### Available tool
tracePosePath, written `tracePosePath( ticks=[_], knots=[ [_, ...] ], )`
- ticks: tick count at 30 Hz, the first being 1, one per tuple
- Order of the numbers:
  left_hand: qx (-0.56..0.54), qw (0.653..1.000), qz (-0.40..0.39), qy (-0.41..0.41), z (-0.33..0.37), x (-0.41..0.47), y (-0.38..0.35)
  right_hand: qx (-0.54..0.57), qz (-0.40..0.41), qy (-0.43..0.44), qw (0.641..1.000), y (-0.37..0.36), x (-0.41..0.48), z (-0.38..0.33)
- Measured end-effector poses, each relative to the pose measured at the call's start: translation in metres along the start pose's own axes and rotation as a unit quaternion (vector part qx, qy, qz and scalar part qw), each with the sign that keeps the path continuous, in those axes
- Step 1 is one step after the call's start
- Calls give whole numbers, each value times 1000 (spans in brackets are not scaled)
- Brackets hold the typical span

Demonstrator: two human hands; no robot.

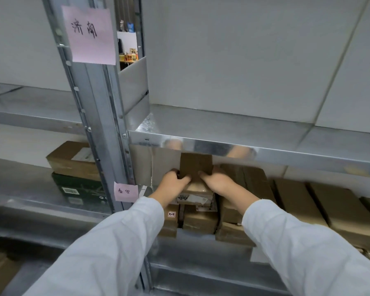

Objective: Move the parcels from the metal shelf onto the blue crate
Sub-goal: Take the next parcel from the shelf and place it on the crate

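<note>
head view: both my hands are in the middle of the frame, reaching under the front lip of the metal shelf (222,133). my left grip (172,183) and my right grip (217,181) are closed from either side on one small brown parcel (195,167), thumbs on its near face; the other fingers go behind it and i cannot see them. the top of that parcel is cut off by the shiny shelf edge, which shows a blurred reflection of my hands.

under the held parcel lies a stack of parcels (198,212) with white labels too small to read. my pale sleeves (107,242) cover the lower part of the frame and hide the front of the stack. right of centre, a row of long brown parcels (320,208) lies on the same level, running off the right edge. at centre left, past the upright post (98,116), a brown box (71,160) sits on a dark green box (79,186). a pink note (90,35) with handwriting hangs at upper left, and a smaller pink note (126,191) is stuck on the post just beside my left wrist. the blue crate is nowhere in view.
</note>
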State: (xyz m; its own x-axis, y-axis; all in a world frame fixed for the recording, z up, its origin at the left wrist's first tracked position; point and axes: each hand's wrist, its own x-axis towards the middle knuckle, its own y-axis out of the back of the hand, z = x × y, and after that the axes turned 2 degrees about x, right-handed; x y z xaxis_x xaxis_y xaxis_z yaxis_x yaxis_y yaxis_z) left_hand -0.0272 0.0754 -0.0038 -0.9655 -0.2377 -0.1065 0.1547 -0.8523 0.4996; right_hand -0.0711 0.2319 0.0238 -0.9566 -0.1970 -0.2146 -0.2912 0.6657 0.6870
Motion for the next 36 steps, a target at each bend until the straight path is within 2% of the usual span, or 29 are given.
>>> tracePosePath(
  ticks=[7, 11, 15, 20, 25, 31, 33, 36],
  knots=[
    [-12, 998, 54, 14, 29, -74, -5, 66, 13, 42, 997, 30, -61, 6],
    [-33, 996, 84, 10, 35, -135, -24, 51, -18, 80, 995, 40, -110, 18],
    [-35, 992, 118, 8, 48, -195, -43, 36, -3, 91, 995, 52, -162, 41],
    [-42, 992, 119, -14, 51, -267, -82, 61, 1, 61, 996, 60, -222, 78],
    [-87, 983, 159, -37, 61, -314, -105, 187, 9, -20, 982, 74, -263, 113],
    [-67, 984, 144, -85, 87, -338, -122, 220, -2, -29, 975, 105, -298, 142],
    [-67, 983, 143, -89, 89, -341, -129, 230, -31, -60, 971, 116, -309, 148],
    [-81, 989, 105, -68, 93, -341, -138, 329, -118, -78, 934, 124, -321, 157]
  ],
)
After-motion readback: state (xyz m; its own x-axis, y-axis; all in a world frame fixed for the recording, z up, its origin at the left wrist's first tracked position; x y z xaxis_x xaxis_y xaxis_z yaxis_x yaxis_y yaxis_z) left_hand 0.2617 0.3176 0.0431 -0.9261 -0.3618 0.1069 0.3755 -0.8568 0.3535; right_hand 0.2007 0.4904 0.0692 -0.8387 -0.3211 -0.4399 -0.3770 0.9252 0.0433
